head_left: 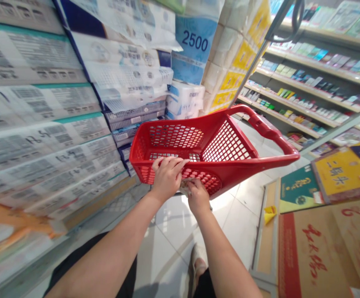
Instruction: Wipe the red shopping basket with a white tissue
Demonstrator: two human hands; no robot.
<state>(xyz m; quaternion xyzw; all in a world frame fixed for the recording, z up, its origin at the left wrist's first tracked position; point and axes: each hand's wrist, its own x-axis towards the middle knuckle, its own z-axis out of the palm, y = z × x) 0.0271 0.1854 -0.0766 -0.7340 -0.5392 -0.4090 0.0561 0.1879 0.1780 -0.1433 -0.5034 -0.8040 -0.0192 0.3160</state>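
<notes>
The left grip (167,179), clasping the red basket (229,176), should hold it steady while the right grip (199,196), pinching a crumpled cloth (184,186), presses evenly.

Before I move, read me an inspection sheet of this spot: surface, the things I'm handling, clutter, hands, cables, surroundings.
Surface: pale tiled floor, with bright light patches.
Things in hand: red basket with perforated walls; a small pale cloth, as it seems, against its near side.
Clutter: cardboard boxes, a yellow box and a green box on the right.
Hands: left hand lies over the basket's near rim; right hand holds the cloth lower down.
Cables: nothing seen.
Surroundings: stacked white packs on the left; shelves of small goods at upper right.
</notes>
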